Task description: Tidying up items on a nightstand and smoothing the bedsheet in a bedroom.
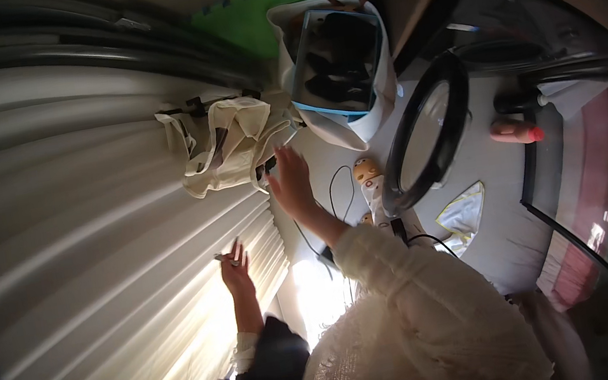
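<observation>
Your right hand is near the cream cloth bag, your left hand is beside the pleated curtain

The cream cloth bag is just ahead and to the left of your right hand. It looks loose and crumpled, with dark parts on it, and it lies against the white pleated curtain. Your right hand is raised, its fingers stretched and not closed around anything that I can see. Its fingertips are close to the bag's lower right edge, but I cannot tell if they touch it.

Your left hand is lower and to the left of your right hand, in front of the curtain. Its fingers are partly bent and spread. A small greyish thing shows at its left side; it is too small to name, and I cannot tell whether your fingers are clamped on it.

Ahead and to the right of your right hand stands a white bag, and in its opening sits a blue-rimmed box with dark things inside. Beyond both bags is a green mat with a toothed edge.

Just right of your right hand there is a thin dark cable, and after it a doll with a round tan head. Farther to the right stands a large black ring, tilted. Below the ring lies a white cloth with yellow edging. Well apart from your right hand, on the far right, is a pink bottle with a red tip.
</observation>
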